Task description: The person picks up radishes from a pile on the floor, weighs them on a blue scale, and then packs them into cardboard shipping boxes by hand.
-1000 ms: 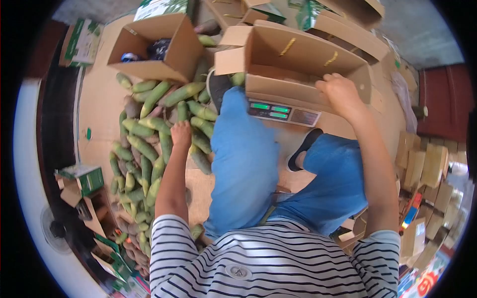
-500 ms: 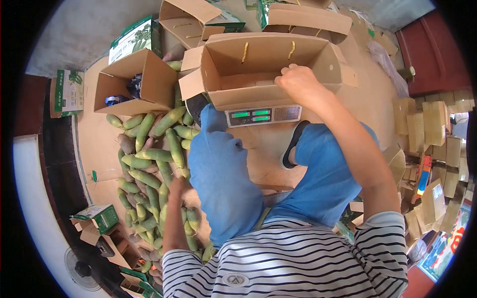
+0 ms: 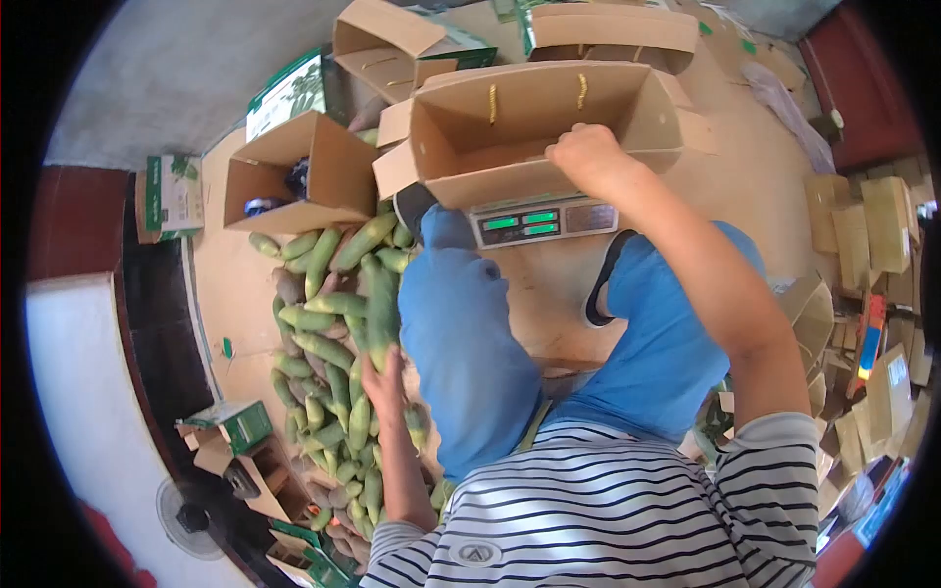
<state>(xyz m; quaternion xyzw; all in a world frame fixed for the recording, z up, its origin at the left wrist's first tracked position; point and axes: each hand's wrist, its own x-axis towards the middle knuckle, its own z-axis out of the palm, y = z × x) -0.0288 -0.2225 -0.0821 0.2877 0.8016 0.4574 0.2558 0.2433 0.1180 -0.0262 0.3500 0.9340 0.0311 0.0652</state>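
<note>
My left hand [image 3: 383, 380] is closed around the lower end of a long green radish [image 3: 380, 306], raised at the edge of a pile of green radishes [image 3: 333, 348] to the left of my leg. My right hand [image 3: 591, 157] is curled closed over the near side of an open cardboard box [image 3: 500, 186]; its fingertips are hidden, so I cannot make out what they grip. Yellow rope handles [image 3: 582, 91] show on the box's far wall. The box rests on a digital scale [image 3: 544, 220] with lit green displays.
Another open carton [image 3: 304, 176] with dark blue items stands left of the box. More open cartons [image 3: 613, 29] sit behind it. Stacked cardboard [image 3: 887, 225] lines the right side. A fan [image 3: 191, 519] stands at the lower left.
My left hand has closed on a green radish and lifted it slightly up from the pile. My right hand stays at the box's near side. The whole view has shifted a little.
</note>
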